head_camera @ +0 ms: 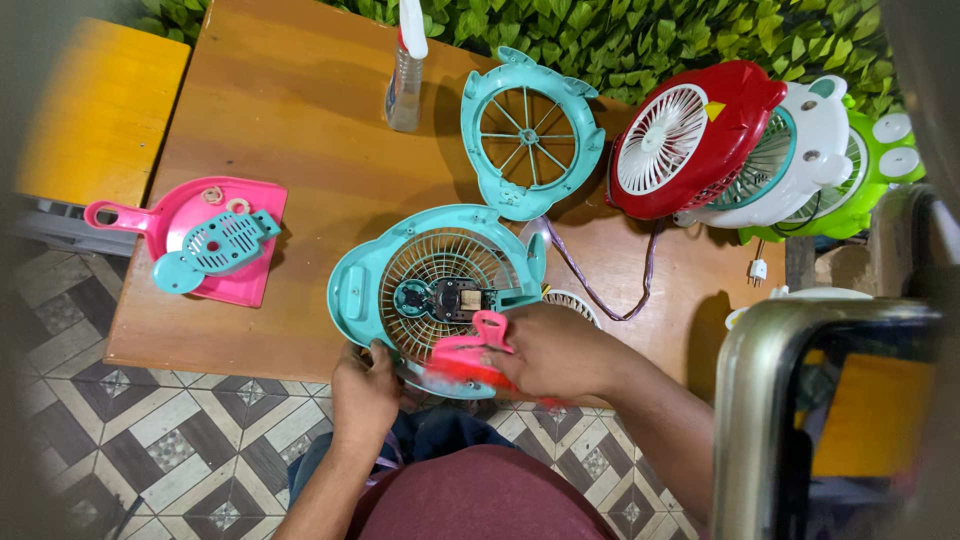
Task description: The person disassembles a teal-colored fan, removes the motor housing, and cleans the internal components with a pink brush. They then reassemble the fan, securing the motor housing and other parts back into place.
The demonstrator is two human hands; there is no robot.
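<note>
1. Cleaning step, I'd say: the right hand [548,350] is clamping a pink brush [470,357] and sweeping the teal fan shell [432,285] lying open on the table [290,110].
2. The left hand [366,385] is gripping the shell's rim at 6 o'clock.
3. The front grille [530,130] is sitting at 1 o'clock.
4. Next probably needs brushing around the motor [455,298] while holding the shell steady.
</note>
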